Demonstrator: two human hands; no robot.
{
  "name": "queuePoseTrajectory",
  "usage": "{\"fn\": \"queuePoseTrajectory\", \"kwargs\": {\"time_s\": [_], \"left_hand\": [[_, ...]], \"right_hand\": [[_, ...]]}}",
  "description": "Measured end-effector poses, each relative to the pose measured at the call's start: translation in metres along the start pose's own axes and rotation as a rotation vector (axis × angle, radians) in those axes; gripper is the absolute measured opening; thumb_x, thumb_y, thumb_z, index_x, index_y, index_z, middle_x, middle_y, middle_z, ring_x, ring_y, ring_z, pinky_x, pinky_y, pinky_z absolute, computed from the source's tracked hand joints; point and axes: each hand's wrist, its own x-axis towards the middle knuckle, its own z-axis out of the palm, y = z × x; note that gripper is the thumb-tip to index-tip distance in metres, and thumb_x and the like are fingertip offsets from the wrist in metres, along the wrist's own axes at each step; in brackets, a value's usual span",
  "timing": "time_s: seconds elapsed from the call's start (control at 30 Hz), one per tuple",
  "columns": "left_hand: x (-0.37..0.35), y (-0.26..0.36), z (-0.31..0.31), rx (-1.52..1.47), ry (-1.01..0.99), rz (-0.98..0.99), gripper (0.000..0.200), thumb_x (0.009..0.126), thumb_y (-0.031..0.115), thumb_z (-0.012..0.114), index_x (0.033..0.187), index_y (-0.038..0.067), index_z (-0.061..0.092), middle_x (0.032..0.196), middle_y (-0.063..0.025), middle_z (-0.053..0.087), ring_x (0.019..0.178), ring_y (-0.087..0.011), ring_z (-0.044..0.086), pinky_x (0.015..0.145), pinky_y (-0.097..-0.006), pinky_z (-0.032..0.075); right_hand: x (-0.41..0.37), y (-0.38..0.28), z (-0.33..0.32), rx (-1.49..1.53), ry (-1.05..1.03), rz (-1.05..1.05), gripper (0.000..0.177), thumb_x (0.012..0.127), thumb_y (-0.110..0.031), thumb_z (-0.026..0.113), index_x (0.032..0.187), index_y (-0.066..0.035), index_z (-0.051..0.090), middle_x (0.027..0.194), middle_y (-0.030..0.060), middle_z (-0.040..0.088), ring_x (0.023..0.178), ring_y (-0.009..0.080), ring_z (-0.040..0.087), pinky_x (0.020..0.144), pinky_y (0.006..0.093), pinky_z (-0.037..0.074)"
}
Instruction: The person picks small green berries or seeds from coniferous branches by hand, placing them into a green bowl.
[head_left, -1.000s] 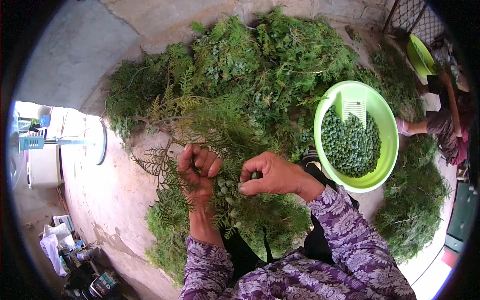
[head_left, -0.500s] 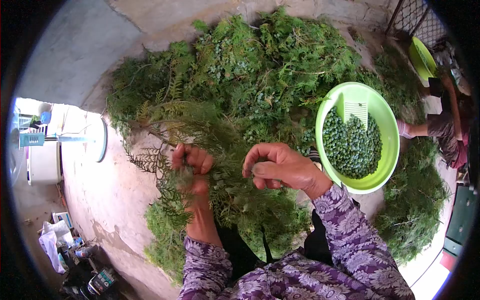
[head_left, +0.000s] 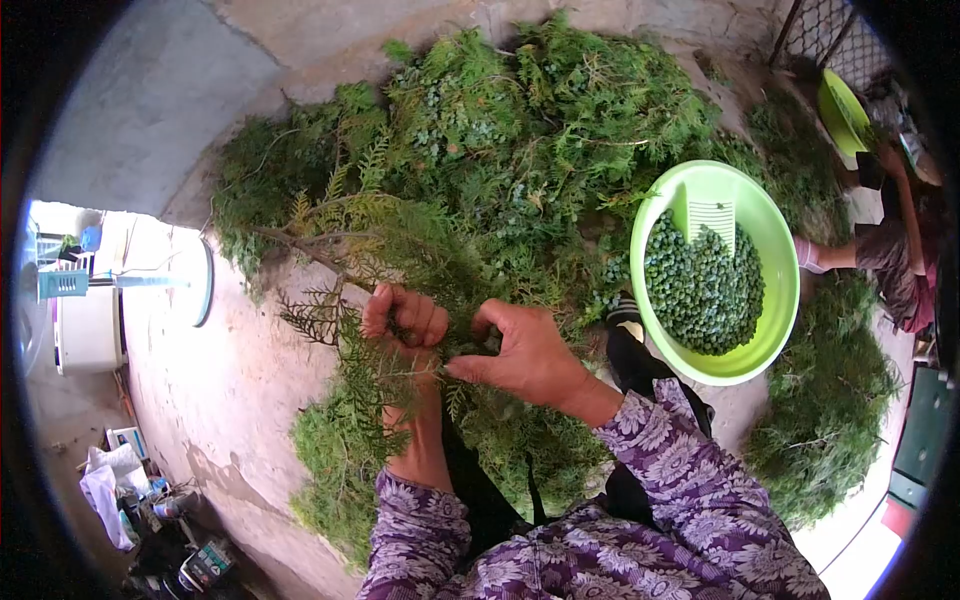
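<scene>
I judge the cypress branch (head_left: 325,255) light, springy and scratchy; I'd grip its woody stem, not the soft fronds. It lies at centre frame, with the left hand (head_left: 405,322) closed round it and the right hand (head_left: 525,358) pinching a sprig at 3 o'clock. The sprays are flat and green, and the brown stem runs toward 10 o'clock.

Head view, down, close overhead

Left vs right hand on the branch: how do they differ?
Left hand grips the branch in a fist; right hand pinches its sprigs. Left forearm is bare; right is sleeved to the wrist. Both sleeves are purple floral.
</scene>
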Motion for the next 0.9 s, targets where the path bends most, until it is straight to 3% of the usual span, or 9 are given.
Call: {"fn": "queuePoseTrajectory", "kwargs": {"time_s": [0.33, 0.4, 0.47, 0.6, 0.67, 0.77, 0.87, 0.9], "left_hand": [[-0.002, -0.004, 0.004, 0.039, -0.012, 0.035, 0.024, 0.083, 0.021, 0.049, 0.063, 0.009, 0.043, 0.051, 0.0024, 0.031, 0.042, -0.0088, 0.026, 0.040, -0.0243, 0.025], [-0.001, -0.006, 0.003, 0.060, -0.015, 0.028, 0.022, 0.083, 0.021, 0.050, 0.065, 0.009, 0.043, 0.051, 0.0026, 0.031, 0.044, -0.0091, 0.028, 0.041, -0.0238, 0.025], [0.003, -0.009, -0.008, 0.079, -0.166, 0.060, 0.024, 0.084, 0.024, 0.047, 0.064, 0.011, 0.044, 0.051, 0.0026, 0.030, 0.043, -0.0098, 0.027, 0.039, -0.0243, 0.024], [0.010, -0.009, -0.027, -0.088, -0.310, 0.017, 0.027, 0.086, 0.025, 0.046, 0.062, 0.012, 0.044, 0.049, 0.0024, 0.029, 0.040, -0.0099, 0.024, 0.037, -0.0249, 0.022], [0.008, -0.003, -0.023, 0.112, -0.170, 0.022, 0.027, 0.088, 0.027, 0.043, 0.068, 0.010, 0.049, 0.050, 0.0025, 0.031, 0.041, -0.0096, 0.025, 0.038, -0.0258, 0.023], [0.014, -0.001, -0.030, 0.039, -0.182, -0.043, 0.028, 0.088, 0.028, 0.043, 0.067, 0.010, 0.048, 0.050, 0.0023, 0.031, 0.041, -0.0097, 0.024, 0.039, -0.0262, 0.024], [0.013, -0.004, -0.023, 0.069, -0.240, -0.060, 0.029, 0.089, 0.028, 0.042, 0.067, 0.010, 0.047, 0.049, 0.0018, 0.031, 0.040, -0.0098, 0.024, 0.039, -0.0266, 0.023], [0.008, -0.006, -0.017, 0.094, -0.101, -0.023, 0.029, 0.089, 0.027, 0.042, 0.066, 0.010, 0.046, 0.049, 0.0015, 0.030, 0.040, -0.0100, 0.023, 0.038, -0.0265, 0.023]], "right_hand": [[-0.001, -0.001, 0.006, 0.031, 0.089, -0.067, 0.038, 0.059, -0.027, 0.073, 0.076, -0.001, 0.051, 0.065, 0.0146, 0.053, 0.058, 0.0255, 0.055, 0.054, 0.0342, 0.043], [-0.001, -0.003, 0.006, 0.030, 0.075, -0.031, 0.037, 0.061, -0.027, 0.073, 0.077, -0.001, 0.052, 0.067, 0.0121, 0.054, 0.060, 0.0201, 0.054, 0.055, 0.0312, 0.043], [-0.003, -0.003, 0.006, 0.012, 0.093, 0.018, 0.036, 0.063, -0.027, 0.072, 0.078, -0.002, 0.053, 0.069, 0.0096, 0.056, 0.062, 0.0148, 0.054, 0.056, 0.0282, 0.044], [-0.002, 0.004, 0.011, -0.019, 0.158, -0.114, 0.030, 0.063, -0.024, 0.070, 0.078, -0.003, 0.053, 0.070, 0.0127, 0.055, 0.065, 0.0229, 0.055, 0.058, 0.0321, 0.044], [-0.003, 0.004, 0.009, -0.023, 0.160, -0.157, 0.029, 0.063, -0.023, 0.068, 0.078, -0.004, 0.053, 0.070, 0.0132, 0.054, 0.066, 0.0261, 0.054, 0.059, 0.0339, 0.043], [-0.003, 0.002, 0.009, 0.025, 0.179, -0.294, 0.028, 0.063, -0.022, 0.067, 0.080, -0.004, 0.053, 0.069, 0.0122, 0.050, 0.065, 0.0299, 0.050, 0.058, 0.0373, 0.040], [-0.004, 0.005, 0.009, 0.051, 0.153, -0.291, 0.028, 0.063, -0.021, 0.067, 0.080, -0.003, 0.053, 0.069, 0.0125, 0.050, 0.067, 0.0295, 0.051, 0.060, 0.0378, 0.041], [-0.004, 0.007, 0.009, 0.076, 0.127, -0.243, 0.029, 0.063, -0.020, 0.067, 0.081, -0.002, 0.054, 0.069, 0.0131, 0.050, 0.071, 0.0294, 0.051, 0.061, 0.0381, 0.041]]}}
